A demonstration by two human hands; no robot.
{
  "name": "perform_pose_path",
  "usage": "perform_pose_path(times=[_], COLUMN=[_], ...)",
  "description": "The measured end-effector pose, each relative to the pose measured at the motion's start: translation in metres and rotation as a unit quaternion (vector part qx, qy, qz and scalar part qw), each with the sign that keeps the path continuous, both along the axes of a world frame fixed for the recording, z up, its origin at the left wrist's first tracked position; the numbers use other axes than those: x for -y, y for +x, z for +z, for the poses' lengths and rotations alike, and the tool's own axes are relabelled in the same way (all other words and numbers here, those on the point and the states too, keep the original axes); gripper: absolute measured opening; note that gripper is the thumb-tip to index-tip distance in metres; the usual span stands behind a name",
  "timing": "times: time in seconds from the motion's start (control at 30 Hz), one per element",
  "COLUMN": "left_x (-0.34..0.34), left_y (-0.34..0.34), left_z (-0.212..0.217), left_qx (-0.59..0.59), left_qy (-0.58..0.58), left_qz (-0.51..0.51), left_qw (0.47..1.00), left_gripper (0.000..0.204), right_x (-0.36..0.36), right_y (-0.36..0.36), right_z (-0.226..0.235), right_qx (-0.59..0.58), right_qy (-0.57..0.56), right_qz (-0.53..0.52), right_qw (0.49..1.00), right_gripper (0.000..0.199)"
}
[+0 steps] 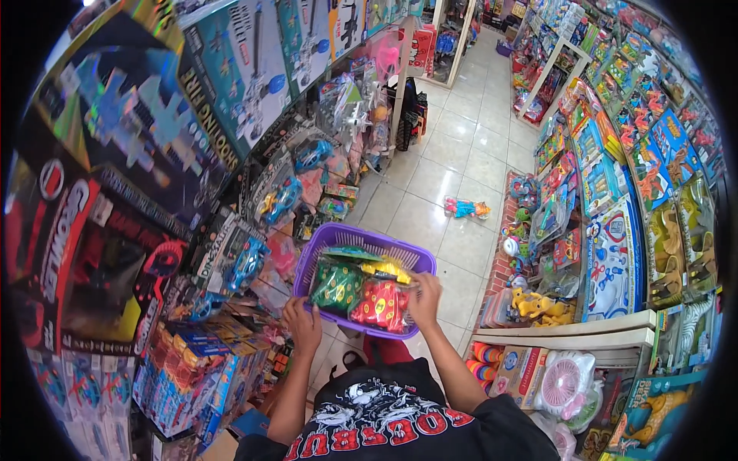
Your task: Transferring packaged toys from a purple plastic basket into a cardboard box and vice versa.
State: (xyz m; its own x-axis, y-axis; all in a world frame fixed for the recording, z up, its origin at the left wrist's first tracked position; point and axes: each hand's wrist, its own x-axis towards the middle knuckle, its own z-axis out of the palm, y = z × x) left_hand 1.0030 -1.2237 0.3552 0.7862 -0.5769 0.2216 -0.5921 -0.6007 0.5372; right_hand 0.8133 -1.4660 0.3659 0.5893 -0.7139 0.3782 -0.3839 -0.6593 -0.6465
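Observation:
A purple plastic basket (307, 257) with slatted sides is held in front of my body. My left hand (302, 323) grips its near left corner, fingers against the outer wall. On the right side, my right hand (423, 298) is closed over the rim, its fingertips reaching inside beside a yellow packet (387, 269). In the basket lie a green patterned packet (336, 286), a red patterned packet (380, 302) and a flat green package (350, 252) along the far side. The packets are wrapped in clear plastic. My fingers partly hide the basket's rim.
Shelves of boxed toys (246, 65) rise close on my left. Along the right stand more racks with blue toy sets (615, 253), yellow animal figures (540, 306) and a pink fan (567, 383). A colourful packaged toy (467, 208) lies on the tiled aisle floor (415, 207).

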Motion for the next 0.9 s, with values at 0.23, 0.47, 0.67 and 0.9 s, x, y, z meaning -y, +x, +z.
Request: perform_pose_path(times=[0.23, 0.47, 0.67, 0.9], left_x=[-0.099, -0.202, -0.237, -0.297], left_y=[-0.067, -0.151, -0.187, -0.252], left_z=[-0.104, -0.211, -0.251, -0.269], left_qx=[-0.142, -0.415, -0.47, -0.41], left_qy=[0.078, 0.311, 0.36, 0.229], left_qz=[-0.01, -0.115, -0.149, -0.007], left_qw=[0.987, 0.847, 0.792, 0.883], left_gripper=[0.028, 0.039, 0.049, 0.049], right_x=[-0.053, -0.121, -0.118, -0.118], right_y=[-0.105, -0.248, -0.377, -0.385], right_z=[-0.061, -0.197, -0.26, -0.238], right_qx=[-0.029, -0.304, -0.542, -0.467], right_qy=[0.05, 0.221, 0.423, 0.419], right_qz=[-0.184, -0.13, 0.163, 0.133], right_qw=[0.981, 0.917, 0.708, 0.767], right_gripper=[0.013, 0.023, 0.029, 0.034])
